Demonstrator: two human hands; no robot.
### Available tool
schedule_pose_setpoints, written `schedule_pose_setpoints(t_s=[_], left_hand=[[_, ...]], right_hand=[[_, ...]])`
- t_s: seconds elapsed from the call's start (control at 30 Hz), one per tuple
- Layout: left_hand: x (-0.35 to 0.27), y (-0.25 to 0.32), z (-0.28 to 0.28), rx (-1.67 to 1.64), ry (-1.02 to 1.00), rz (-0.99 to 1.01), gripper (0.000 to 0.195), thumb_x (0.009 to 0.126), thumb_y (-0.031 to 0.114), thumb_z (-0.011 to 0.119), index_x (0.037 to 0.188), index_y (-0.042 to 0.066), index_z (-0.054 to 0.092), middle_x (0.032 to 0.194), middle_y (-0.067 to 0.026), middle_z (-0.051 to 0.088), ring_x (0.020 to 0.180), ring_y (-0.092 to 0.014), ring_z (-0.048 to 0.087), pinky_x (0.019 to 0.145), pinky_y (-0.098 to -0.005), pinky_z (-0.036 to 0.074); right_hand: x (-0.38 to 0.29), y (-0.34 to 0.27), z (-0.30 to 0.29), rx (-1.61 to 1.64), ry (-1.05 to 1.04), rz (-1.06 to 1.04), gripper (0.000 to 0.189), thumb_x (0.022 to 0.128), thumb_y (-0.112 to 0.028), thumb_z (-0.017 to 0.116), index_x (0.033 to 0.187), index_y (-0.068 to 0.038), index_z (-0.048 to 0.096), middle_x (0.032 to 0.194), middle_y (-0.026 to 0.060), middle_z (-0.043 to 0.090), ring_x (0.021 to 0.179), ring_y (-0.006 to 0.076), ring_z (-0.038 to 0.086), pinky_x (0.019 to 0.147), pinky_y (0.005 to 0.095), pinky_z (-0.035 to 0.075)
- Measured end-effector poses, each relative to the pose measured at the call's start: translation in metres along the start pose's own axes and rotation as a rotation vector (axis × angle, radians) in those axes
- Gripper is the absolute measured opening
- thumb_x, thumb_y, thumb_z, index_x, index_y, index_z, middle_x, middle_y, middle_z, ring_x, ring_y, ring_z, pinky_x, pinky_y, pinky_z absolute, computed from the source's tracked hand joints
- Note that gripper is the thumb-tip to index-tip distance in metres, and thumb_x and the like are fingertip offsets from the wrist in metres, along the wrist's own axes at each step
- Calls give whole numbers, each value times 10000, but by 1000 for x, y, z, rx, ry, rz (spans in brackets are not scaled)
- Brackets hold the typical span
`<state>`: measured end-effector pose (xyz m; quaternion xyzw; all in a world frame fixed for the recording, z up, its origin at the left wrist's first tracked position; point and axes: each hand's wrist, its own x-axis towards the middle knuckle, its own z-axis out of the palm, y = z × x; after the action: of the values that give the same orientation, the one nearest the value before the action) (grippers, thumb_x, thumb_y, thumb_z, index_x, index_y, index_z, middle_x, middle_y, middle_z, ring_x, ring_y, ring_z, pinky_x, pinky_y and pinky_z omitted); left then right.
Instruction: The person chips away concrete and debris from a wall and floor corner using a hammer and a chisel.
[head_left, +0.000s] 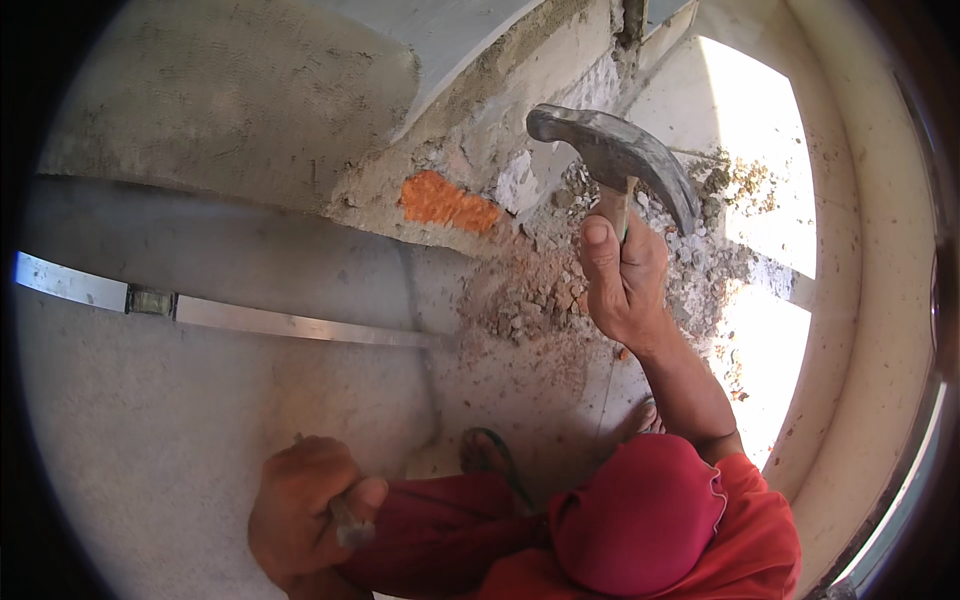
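Note:
My right hand (626, 281) grips the wooden handle of a claw hammer (611, 146) just below its worn steel head. The hammer is raised over broken masonry rubble (544, 300) on the floor. My left hand (311, 502) is closed around a short metal tool, probably a chisel (351, 529); its blunt end shows by the thumb, while most of it is hidden in the fist. Beyond the hands, the chipped lower edge of a plastered wall (225, 112) exposes an orange-red brick (448, 202).
A long aluminium spirit level (292, 322) lies across the left, near the wall's foot. Sandalled feet (486, 454) and maroon cloth (637, 517) are close below. Debris spreads over pale floor tiles (671, 120) on the right, beside a curved cream surface (862, 300).

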<state>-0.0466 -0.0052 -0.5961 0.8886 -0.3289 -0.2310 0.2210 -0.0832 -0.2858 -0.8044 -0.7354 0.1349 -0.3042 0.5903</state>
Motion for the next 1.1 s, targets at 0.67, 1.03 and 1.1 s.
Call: schedule_pose_setpoints(t_s=[0.67,1.03,1.1], left_hand=[[-6,6,0,31,8,14,544,901,346,674,602,27,350,548,-53,299,490,-176,273,483,-380,197],[-8,5,3,36,24,-1,566,911,365,675,588,30,352,539,-40,305,489,-167,265,480,-374,192],[-7,5,5,22,15,15,539,899,334,673,593,31,349,542,-41,306,489,-165,264,480,-371,190]], right_hand=[[3,46,5,-238,-144,202,261,1074,-246,549,1061,-1,637,699,165,602,569,312,602,583,400,485],[7,48,6,-211,-194,224,272,1075,-236,543,974,7,613,652,175,551,563,310,561,574,409,461],[3,39,-2,-166,-120,213,257,1070,-218,552,974,13,612,656,188,556,564,324,563,575,415,463]])
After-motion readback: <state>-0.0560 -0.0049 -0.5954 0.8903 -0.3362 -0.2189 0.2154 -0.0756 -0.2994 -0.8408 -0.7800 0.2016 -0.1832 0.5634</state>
